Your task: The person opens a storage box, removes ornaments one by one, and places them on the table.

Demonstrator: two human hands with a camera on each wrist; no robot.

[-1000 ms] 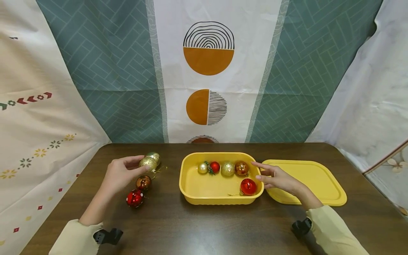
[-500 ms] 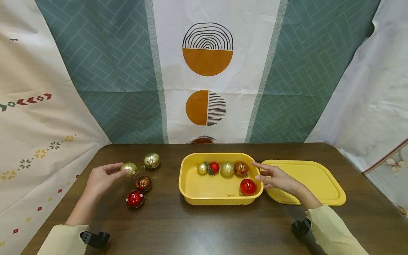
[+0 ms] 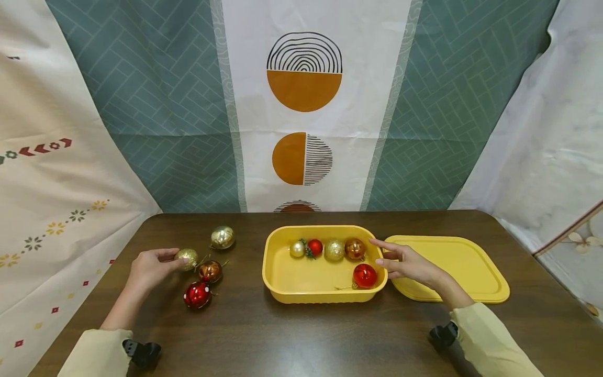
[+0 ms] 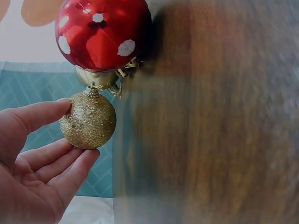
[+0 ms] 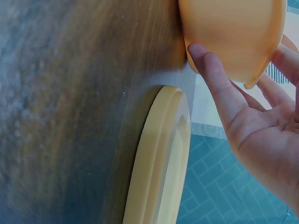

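My left hand (image 3: 152,269) pinches a gold glitter bauble (image 4: 88,122) between thumb and fingertips, at the left of the table. Close to its right are a shiny copper bauble (image 3: 210,271) and a red bauble with white dots (image 3: 197,295). A shiny pale-gold bauble (image 3: 222,237) lies farther back. My right hand (image 3: 410,264) grips the right end of a yellow box (image 3: 301,297), with fingers against its outer wall (image 5: 233,37) and the thumb over the rim. Inside sit a small pearly gold bauble (image 3: 297,248) and several others, including a clear red one (image 3: 365,275).
A yellow lid (image 3: 452,267) lies flat on the dark wooden table (image 3: 301,335), right of the box and partly behind my right hand. Patterned cloth (image 3: 301,157) hangs along the table's back edge, with light cloths at both sides.
My left hand has carried the gold glitter bauble leftward, away from the pale-gold one, and slightly nearer me, beside the copper bauble. The right hand and box have stayed put.
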